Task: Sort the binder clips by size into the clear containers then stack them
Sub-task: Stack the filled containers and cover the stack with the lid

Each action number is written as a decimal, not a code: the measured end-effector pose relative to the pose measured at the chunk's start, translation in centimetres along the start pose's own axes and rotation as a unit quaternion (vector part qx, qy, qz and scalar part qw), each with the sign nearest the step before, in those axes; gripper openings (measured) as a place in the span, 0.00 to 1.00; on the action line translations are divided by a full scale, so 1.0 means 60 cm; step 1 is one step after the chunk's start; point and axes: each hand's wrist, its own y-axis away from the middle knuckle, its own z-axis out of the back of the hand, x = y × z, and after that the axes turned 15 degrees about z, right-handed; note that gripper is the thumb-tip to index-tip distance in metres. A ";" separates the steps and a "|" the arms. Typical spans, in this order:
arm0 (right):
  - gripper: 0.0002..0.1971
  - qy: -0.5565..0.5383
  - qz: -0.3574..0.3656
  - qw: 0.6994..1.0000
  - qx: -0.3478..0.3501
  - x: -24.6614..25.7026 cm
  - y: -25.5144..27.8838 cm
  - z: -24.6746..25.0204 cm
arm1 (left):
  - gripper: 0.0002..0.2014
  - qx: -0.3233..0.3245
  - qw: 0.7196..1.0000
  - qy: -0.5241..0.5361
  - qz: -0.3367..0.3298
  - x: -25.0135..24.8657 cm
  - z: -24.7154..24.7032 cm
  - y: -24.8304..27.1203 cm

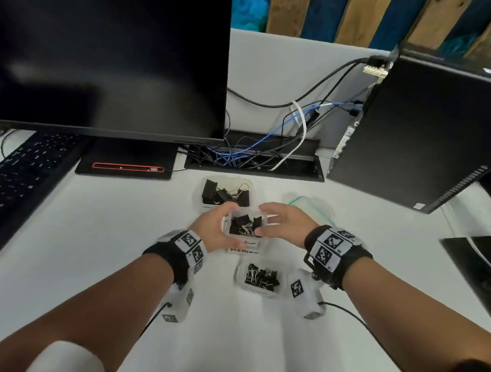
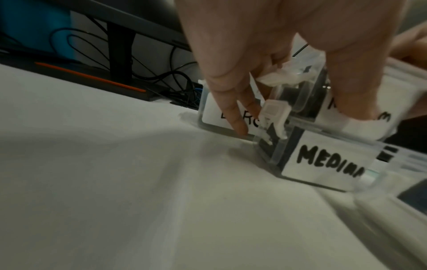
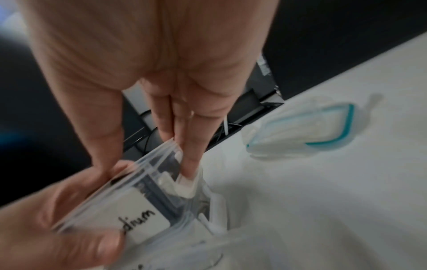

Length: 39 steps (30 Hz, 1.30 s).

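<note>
A clear container (image 1: pixel 245 226) of black medium binder clips, labelled "medium" (image 3: pixel 143 219), is held between both hands. My left hand (image 1: pixel 225 223) grips its left side, thumb on the near wall and fingers (image 2: pixel 233 109) over the far rim. My right hand (image 1: pixel 265 220) pinches its right side, fingers (image 3: pixel 191 155) reaching down its wall. It sits right above a second clear container labelled "MEDIUM" (image 2: pixel 323 160) standing on the table. The large-clip container (image 1: pixel 225 194) stands just behind, and the small-clip container (image 1: pixel 259 277) lies nearer to me.
A clear lid with a teal seal (image 1: pixel 308 205) lies to the right of the containers. A monitor (image 1: pixel 101 52) and keyboard (image 1: pixel 15 169) fill the left, a computer tower (image 1: pixel 429 128) the right, and a cable tray (image 1: pixel 256 157) the back.
</note>
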 end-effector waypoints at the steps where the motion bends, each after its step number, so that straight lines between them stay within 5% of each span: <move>1: 0.29 -0.058 -0.012 0.998 -0.023 -0.002 0.001 0.001 | 0.38 -0.001 1.000 -0.011 -0.003 -0.001 0.002 0.000; 3: 0.26 -0.092 -0.039 0.994 -0.043 -0.008 0.001 0.004 | 0.38 0.002 0.999 -0.038 -0.007 -0.008 0.005 0.001; 8: 0.36 -0.052 -0.115 0.991 0.032 -0.033 -0.004 -0.003 | 0.41 0.020 0.997 -0.072 -0.023 -0.018 0.006 0.000; 13: 0.34 -0.148 -0.141 0.979 0.027 -0.050 -0.008 -0.012 | 0.38 0.019 0.998 -0.062 -0.023 -0.016 0.001 -0.003; 21: 0.18 -0.321 -0.160 0.933 -0.039 -0.079 -0.006 -0.011 | 0.42 0.019 0.999 -0.034 -0.017 -0.009 -0.004 -0.004; 27: 0.20 -0.247 -0.104 0.963 -0.007 -0.078 0.002 -0.014 | 0.42 0.028 0.999 -0.023 -0.018 -0.007 -0.008 -0.011; 39: 0.22 -0.216 -0.105 0.970 0.041 -0.076 -0.004 -0.019 | 0.35 0.069 0.996 -0.056 -0.030 -0.014 0.003 -0.016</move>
